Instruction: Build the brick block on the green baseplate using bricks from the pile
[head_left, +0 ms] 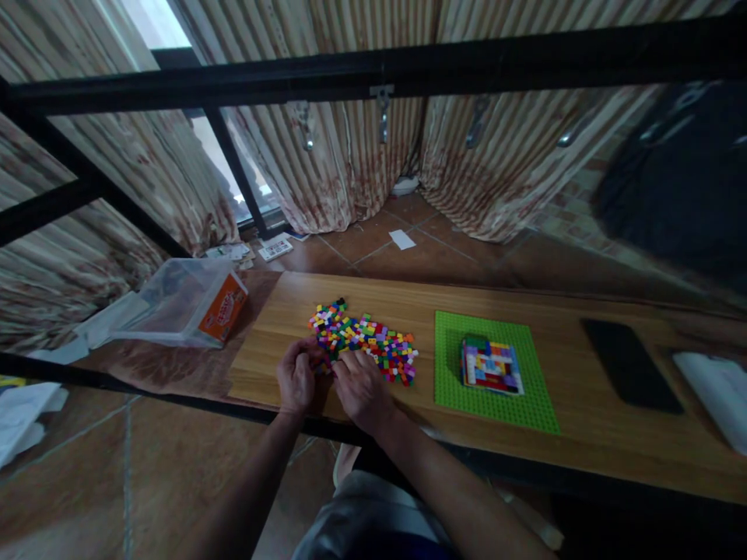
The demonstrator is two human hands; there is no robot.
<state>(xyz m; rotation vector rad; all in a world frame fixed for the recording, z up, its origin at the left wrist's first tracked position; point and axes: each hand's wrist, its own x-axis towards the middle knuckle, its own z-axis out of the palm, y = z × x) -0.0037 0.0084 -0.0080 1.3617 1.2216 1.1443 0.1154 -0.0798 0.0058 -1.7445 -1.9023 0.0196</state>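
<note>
The left forearm (257, 482) and right forearm (455, 478) angle forward and inward; the left hand (296, 377) curls loosely, the right hand (362, 387) arches palm down just beside it

Looks dim overall, with pale, washed-out daylight entering through the window (155, 23) at far left. Sinks to near-black beneath the worktop (265, 358) at near right. Stretches and softens toward the edges; blurs fine detail on the small bricks (382, 340).

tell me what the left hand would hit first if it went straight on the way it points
Most likely the left end of the pile of colourful bricks, just ahead of the left hand; depth is unclear, so they may already touch.
</note>
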